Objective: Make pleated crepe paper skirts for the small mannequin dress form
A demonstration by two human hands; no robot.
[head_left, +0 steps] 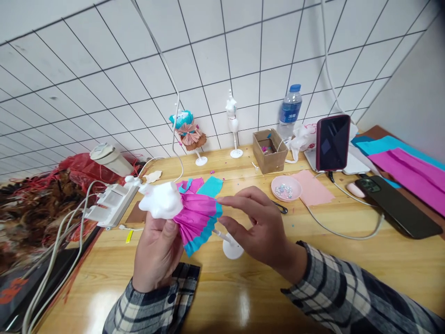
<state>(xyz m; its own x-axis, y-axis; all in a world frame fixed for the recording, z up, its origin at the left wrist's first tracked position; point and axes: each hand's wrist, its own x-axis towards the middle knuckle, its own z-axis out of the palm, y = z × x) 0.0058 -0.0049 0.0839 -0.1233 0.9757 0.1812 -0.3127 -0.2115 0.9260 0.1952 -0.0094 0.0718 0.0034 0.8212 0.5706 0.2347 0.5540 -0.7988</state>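
A small white dress-form mannequin (pixel 160 200) lies tilted in my left hand (pixel 155 250), whose fingers and thumb are closed around its waist. A pleated paper skirt (pixel 196 215), magenta with a turquoise layer beneath, fans out from the waist. The round white stand base (pixel 232 247) shows beyond the hem. At the skirt's right edge is my right hand (pixel 259 227), thumb and index finger apart. Its index fingertip is at the hem; whether it touches is hard to tell. Loose magenta and turquoise paper pieces (pixel 210 186) lie behind the skirt.
Against the tiled wall stand a dressed mannequin (pixel 190 132), a bare mannequin (pixel 232 121), a cardboard box (pixel 273 157) and a water bottle (pixel 291 109). Rightward are a pink dish (pixel 288 195) of beads, phones (pixel 398 204) and coloured paper (pixel 410 171). A power strip (pixel 113 204) with cables is left.
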